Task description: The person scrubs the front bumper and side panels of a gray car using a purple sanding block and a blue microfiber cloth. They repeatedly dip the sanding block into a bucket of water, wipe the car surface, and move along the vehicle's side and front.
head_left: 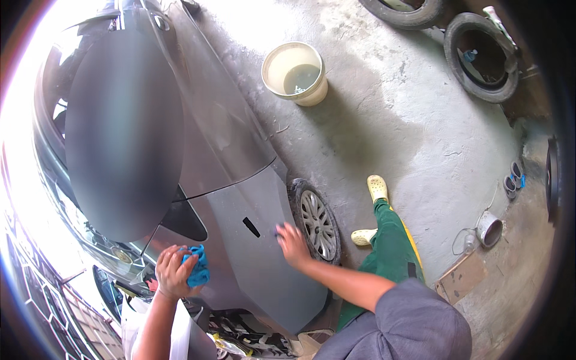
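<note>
Left fingers [172,257] clutch a blue cloth [198,273] above the grey car [240,258]; right fingers [290,235], grip unclear, have a wheel [318,225] just beside them, a bucket [314,96] beyond.

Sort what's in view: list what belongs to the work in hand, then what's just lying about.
Belongs:
- blue cloth, gripped in the left hand
- grey car panel, by the right hand
- bucket with liquid, probably

Apparently just lying about:
- tyres
- brown board
</note>
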`<state>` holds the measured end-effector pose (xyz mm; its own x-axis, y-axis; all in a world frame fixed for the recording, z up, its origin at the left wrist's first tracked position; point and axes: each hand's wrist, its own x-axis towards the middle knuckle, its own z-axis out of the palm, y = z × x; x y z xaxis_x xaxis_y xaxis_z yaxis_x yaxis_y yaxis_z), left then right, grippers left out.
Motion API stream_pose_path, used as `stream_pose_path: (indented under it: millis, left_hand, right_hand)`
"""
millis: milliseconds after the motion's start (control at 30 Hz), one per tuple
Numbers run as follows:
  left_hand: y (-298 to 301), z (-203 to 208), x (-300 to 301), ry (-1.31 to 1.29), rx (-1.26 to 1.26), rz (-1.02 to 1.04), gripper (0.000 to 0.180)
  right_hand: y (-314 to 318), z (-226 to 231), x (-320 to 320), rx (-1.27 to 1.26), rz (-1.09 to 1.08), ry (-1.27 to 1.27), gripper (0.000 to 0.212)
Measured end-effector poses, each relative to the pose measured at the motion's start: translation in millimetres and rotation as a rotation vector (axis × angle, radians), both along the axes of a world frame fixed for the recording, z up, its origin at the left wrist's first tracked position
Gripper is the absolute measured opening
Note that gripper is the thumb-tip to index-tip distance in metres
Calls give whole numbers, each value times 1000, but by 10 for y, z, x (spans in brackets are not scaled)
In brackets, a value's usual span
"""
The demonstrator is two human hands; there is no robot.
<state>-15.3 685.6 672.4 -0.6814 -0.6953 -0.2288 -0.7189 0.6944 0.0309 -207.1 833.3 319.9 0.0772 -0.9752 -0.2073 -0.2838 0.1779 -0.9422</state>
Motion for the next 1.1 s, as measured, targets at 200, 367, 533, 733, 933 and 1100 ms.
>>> stream_pose_path:
  millis: [200, 367, 533, 733, 933, 1100]
  left_hand:
    - [132, 26, 18, 23, -91, 42, 49]
    - [-81, -167, -234, 60, -105, -5, 54]
    - [219, -64, 28, -8, -142, 67, 55]
    - [205, -75, -30, 6, -159, 59, 55]
    - [104, -109, -152, 7, -134, 54, 57]
    - [234, -33, -16, 3, -147, 94, 57]
  right_hand:
    - [266, 1, 56, -62, -1, -84, 41]
    - [-971, -519, -35, 54, -105, -25, 36]
    - [956, 320, -204, -57, 20, -61, 49]
    - [871, -3, -100, -178, 17, -8, 41]
    - [-389, -250, -61, -39, -45, -48, 42]
    - [1601, 391, -352, -36, 143, -7, 57]
